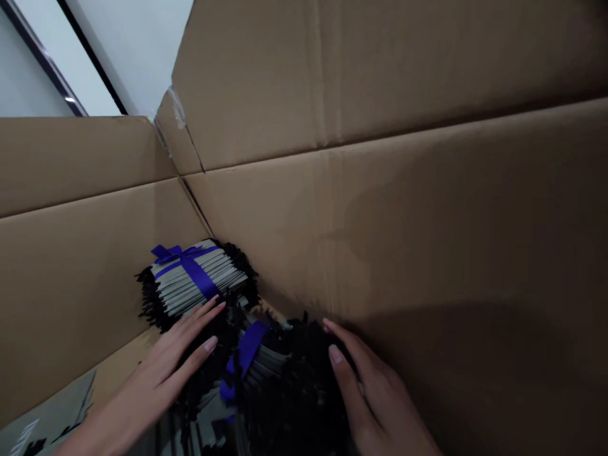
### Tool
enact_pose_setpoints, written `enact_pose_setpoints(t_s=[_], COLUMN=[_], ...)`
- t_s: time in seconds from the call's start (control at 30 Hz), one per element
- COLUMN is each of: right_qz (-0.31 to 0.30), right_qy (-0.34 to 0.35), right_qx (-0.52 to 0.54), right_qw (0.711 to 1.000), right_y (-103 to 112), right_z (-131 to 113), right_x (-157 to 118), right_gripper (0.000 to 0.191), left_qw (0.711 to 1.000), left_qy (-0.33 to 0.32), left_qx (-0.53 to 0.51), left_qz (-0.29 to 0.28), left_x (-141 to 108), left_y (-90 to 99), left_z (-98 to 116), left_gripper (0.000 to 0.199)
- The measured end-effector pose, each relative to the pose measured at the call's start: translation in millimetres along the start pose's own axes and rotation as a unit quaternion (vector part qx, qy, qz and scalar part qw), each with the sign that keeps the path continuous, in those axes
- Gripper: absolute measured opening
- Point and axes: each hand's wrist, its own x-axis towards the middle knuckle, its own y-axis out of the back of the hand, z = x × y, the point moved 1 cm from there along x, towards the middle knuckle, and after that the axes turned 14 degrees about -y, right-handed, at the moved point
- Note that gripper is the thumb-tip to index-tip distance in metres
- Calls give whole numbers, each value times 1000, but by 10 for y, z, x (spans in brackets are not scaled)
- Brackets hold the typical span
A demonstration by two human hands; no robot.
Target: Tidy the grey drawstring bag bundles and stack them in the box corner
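Note:
Deep in a cardboard box, a bundle of thin grey pieces with black fringed ends [178, 294] lies in the corner, tied with a purple ribbon and bow [197, 275]. Nearer to me is a second, tilted fringed bundle [297, 386] with a purple ribbon [249, 351] around it. My left hand [166, 367] has its fingers stretched out between the two bundles, fingertips by the far one. Thumb and forefinger apart, my right hand [370, 392] rests at the right side of the nearer bundle's black fringe. Its other fingers are partly hidden.
Tall cardboard walls [427, 209] rise on the right and at the back left [71, 272], meeting in a corner behind the far bundle. A grey piece with white lettering [47, 411] lies at the lower left. White panels [128, 50] show beyond the box.

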Motion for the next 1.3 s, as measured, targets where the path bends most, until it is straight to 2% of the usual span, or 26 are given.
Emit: enact_pose_setpoints(t_s=[0.1,0.2,0.33,0.47,0.67,0.93,1.07,1.2,1.3], right_qz=[12,36,40,32,25,29,34,-9,-79], right_qy=[-5,-5,8,9,-2,14,16,-8,-78], right_qx=[-2,5,38,70,105,109,109,121,128], right_qw=[1000,999,998,997,994,994,993,993,985], right_y=[104,197,281,357,483,581,580,586,554], right_z=[13,-14,-46,-58,-42,35,52,58,55], right_x=[-17,-53,-80,-69,-81,-93,-92,-121,-112], right_gripper=[43,42,42,41,41,37,37,41,45], left_qw=[995,988,984,988,991,989,988,992,995], left_qy=[-57,-101,-149,-146,-128,-127,-140,-119,-86], left_qx=[65,88,48,20,26,64,59,42,30], left_qz=[49,83,81,49,4,-31,-21,-5,37], left_x=[49,95,191,330,423,430,418,404,292], left_y=[102,247,359,277,115,82,55,93,153], left_z=[24,208,627,882,818,826,801,843,865], left_gripper=[55,50,26,26,28,24,28,31,41])
